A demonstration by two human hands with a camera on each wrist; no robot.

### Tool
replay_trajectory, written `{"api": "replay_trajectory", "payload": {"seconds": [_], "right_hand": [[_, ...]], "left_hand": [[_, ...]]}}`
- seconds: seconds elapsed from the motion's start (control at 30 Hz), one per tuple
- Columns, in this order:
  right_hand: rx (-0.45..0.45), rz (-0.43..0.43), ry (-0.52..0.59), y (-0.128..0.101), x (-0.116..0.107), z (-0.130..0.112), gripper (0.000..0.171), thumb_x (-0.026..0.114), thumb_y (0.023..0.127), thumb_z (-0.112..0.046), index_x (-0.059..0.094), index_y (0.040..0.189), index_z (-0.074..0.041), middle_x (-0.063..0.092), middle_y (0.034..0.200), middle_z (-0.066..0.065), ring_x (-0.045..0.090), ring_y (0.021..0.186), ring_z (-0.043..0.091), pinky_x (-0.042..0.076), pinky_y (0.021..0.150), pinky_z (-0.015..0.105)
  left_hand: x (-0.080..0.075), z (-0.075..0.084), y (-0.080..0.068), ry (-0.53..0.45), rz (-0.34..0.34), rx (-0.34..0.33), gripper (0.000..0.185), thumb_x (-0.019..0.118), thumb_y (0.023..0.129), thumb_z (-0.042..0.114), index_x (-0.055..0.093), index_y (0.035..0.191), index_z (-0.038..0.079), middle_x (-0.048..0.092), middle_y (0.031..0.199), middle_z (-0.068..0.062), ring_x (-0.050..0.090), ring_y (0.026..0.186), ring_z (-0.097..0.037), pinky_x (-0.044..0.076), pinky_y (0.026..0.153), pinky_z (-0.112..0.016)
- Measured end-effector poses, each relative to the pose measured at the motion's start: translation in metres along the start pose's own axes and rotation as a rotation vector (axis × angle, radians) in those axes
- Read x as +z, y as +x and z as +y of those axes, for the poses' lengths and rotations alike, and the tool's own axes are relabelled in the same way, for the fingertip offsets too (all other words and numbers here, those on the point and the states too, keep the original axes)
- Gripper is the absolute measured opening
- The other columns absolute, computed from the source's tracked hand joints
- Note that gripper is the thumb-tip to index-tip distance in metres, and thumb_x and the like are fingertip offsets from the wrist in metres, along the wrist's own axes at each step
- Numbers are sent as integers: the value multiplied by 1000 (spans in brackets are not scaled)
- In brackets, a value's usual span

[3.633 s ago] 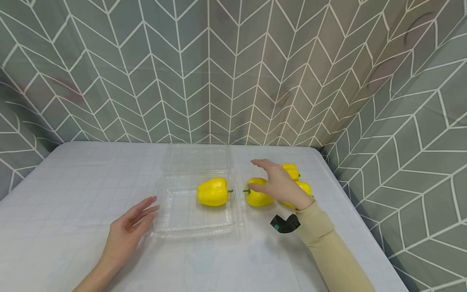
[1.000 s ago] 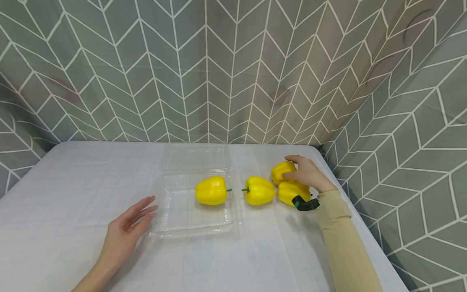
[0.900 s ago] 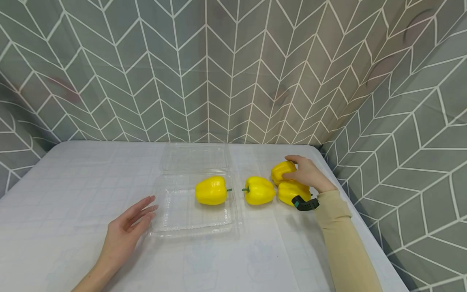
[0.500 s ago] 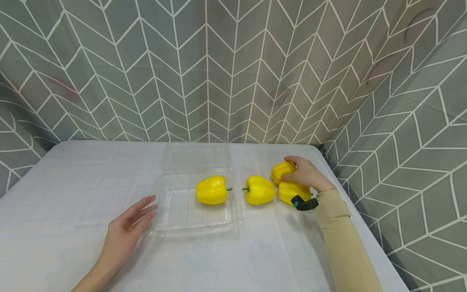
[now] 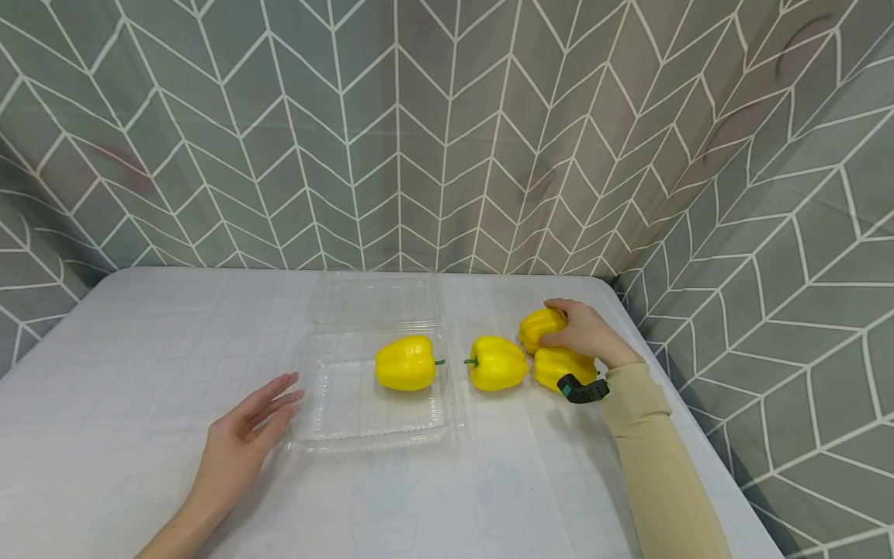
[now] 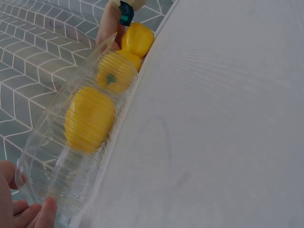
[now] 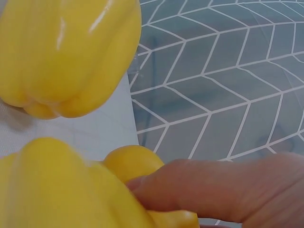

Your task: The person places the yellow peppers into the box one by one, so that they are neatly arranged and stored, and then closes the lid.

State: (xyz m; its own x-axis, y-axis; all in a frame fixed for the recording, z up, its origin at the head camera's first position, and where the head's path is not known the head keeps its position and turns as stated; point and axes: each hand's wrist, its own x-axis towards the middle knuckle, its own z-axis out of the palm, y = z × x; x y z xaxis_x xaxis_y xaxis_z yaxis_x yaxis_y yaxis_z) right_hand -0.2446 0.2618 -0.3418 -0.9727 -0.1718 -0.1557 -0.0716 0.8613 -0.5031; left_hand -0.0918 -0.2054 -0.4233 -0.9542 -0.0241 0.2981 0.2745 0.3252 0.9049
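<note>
Four-lobed yellow bell peppers lie at the centre right. My right hand (image 5: 583, 334) holds the farthest yellow bell pepper (image 5: 538, 329), fingers over its far side and thumb on the near side; the thumb (image 7: 190, 185) shows in the right wrist view. Right in front of it lies another bell pepper (image 5: 559, 365), partly hidden by the wrist camera. A third pepper (image 5: 497, 363) sits to the left, stem pointing left. One more pepper (image 5: 405, 363) rests inside the clear plastic clamshell container (image 5: 349, 435). At the container's left edge, my left hand (image 5: 240, 439) has its fingertips at the rim, fingers loosely extended.
The container's lid (image 5: 373, 303) lies folded back toward the far edge of the table. A white cloth covers the table (image 5: 140, 349). Grey curtains (image 5: 419, 140) with a white chevron pattern hang behind and along the right side.
Over several seconds, my right hand has moved right from above the pepper beside the container to the farthest pepper and grasped it. During the last second both hands stay nearly still.
</note>
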Motion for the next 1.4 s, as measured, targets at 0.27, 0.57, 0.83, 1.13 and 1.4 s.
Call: {"api": "replay_trajectory", "payload": {"seconds": [0.27, 0.57, 0.83, 1.13, 1.4], "right_hand": [[-4, 5, 10, -2, -1, -1, 74, 73, 89, -21, 38, 150, 2, 40, 152, 27, 41, 135, 44, 35, 116, 59], [6, 7, 31, -2, -1, 1, 74, 74, 90, -23, 38, 150, 1, 42, 148, 29, 45, 129, 43, 41, 111, 58], [-5, 18, 37, -1, -1, 3, 74, 75, 90, -24, 39, 149, 4, 44, 147, 28, 45, 129, 42, 40, 112, 57], [-9, 43, 26, 0, -1, 5, 73, 75, 90, -25, 41, 147, 6, 48, 142, 28, 47, 123, 40, 41, 110, 56], [-4, 56, 27, 0, -1, 6, 70, 74, 92, -24, 42, 147, 5, 48, 143, 28, 47, 125, 41, 41, 112, 57]], "left_hand": [[0, -1, 0, 2, 6, 3, 46, 62, 98, 5, 52, 143, 3, 58, 143, -11, 64, 116, -1, 52, 92, -11], [0, -1, 0, 15, 3, 0, 46, 62, 99, 7, 52, 144, 5, 58, 143, -11, 63, 117, 0, 52, 92, -10], [0, -2, 0, 20, -1, -7, 46, 62, 99, 8, 52, 144, 6, 58, 144, -9, 63, 117, 1, 51, 92, -10], [1, -1, 0, 26, -1, -10, 46, 62, 100, 10, 52, 144, 8, 58, 144, -8, 62, 117, 2, 50, 93, -9], [1, -2, 1, 28, -4, -11, 46, 62, 100, 10, 52, 145, 8, 58, 144, -6, 62, 117, 2, 50, 93, -9]]}}
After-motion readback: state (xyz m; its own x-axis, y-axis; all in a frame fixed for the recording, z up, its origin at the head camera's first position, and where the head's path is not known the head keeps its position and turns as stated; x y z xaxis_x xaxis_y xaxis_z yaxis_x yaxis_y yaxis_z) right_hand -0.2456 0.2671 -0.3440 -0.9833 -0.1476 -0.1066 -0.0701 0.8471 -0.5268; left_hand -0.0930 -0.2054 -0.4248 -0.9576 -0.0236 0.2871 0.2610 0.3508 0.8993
